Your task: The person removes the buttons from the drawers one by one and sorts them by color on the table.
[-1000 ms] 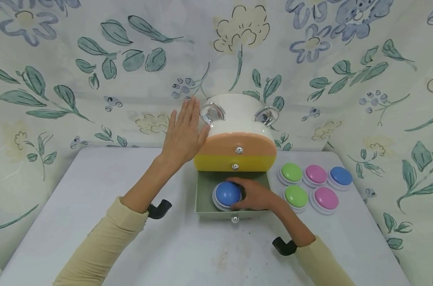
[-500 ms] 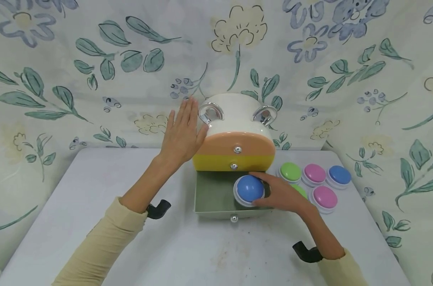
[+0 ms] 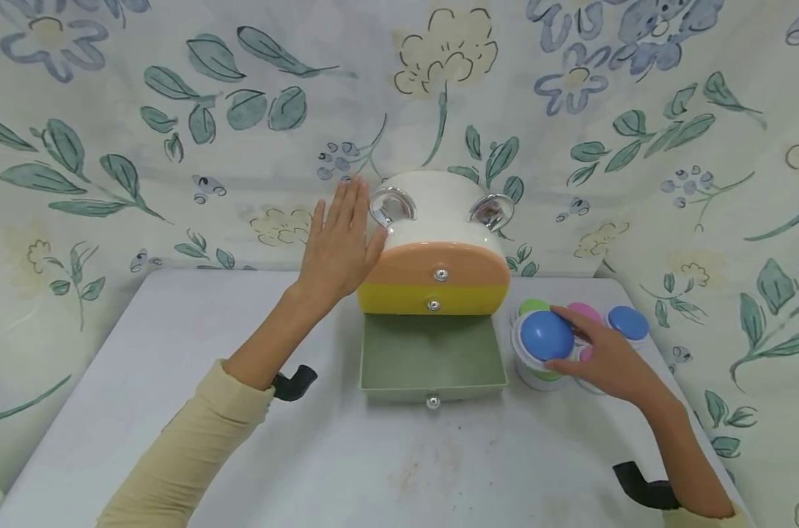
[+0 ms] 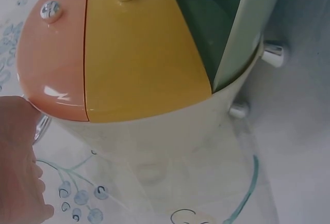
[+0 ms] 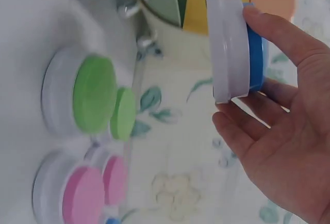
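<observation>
My right hand [image 3: 613,363] holds a blue push button [image 3: 546,336] with a white base, thumb and fingers around its edge. In the right wrist view the held button [image 5: 232,51] is tipped on its side, raised off the table with a gap below its base. My left hand [image 3: 339,253] lies flat with straight fingers against the left side of a small rounded cabinet [image 3: 432,209]. Its orange drawer [image 3: 406,265] and yellow drawer [image 3: 399,299] are closed. The green bottom drawer [image 3: 396,395] is pulled out, with nothing inside.
Right of the cabinet sit green buttons [image 5: 95,95], pink buttons [image 5: 82,195] and another blue button [image 3: 627,323], partly covered by my right hand. Chrome handles [image 3: 393,207] stick up from the cabinet top. Floral cloth [image 3: 241,169] hangs behind the white table [image 3: 307,469].
My right hand has lifted the blue button out of the green drawer and carried it right, over the other buttons. My left hand has stayed against the cabinet.
</observation>
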`<state>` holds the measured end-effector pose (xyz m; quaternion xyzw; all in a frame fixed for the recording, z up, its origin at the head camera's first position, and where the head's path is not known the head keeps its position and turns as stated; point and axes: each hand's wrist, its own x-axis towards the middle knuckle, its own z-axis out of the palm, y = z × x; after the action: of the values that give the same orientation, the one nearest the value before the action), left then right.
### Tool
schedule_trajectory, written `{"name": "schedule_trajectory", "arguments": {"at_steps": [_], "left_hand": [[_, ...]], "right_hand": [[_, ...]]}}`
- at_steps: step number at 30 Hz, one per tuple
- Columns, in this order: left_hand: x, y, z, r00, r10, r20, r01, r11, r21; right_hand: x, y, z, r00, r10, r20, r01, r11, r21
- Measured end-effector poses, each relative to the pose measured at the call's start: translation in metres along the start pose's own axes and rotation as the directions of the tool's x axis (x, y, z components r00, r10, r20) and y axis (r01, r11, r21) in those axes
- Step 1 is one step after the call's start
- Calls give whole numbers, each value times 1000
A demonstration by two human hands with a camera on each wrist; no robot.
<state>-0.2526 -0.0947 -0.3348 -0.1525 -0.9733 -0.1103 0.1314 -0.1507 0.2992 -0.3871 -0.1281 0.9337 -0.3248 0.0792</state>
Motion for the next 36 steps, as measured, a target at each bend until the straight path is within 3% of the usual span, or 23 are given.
{"name": "schedule_trajectory", "arguments": {"at_steps": [6,19,29,36], "left_hand": [[0,0,0,1000,-2,-2,2,1000,9],[-1,-1,0,1000,-9,3,9,1000,10],[0,0,0,1000,-7,13,7,1000,4],[1,1,-1,1000,-8,24,8,1000,4]], "right_hand": [[-16,33,-22,998,32,-52,-32,999,4],[-30,101,-51,961,261,-90,-261,965,14],[-37,145,-49,925,377,-40,-376,926,25],[-47,163,-41,909,416,-28,-416,909,30]]}}
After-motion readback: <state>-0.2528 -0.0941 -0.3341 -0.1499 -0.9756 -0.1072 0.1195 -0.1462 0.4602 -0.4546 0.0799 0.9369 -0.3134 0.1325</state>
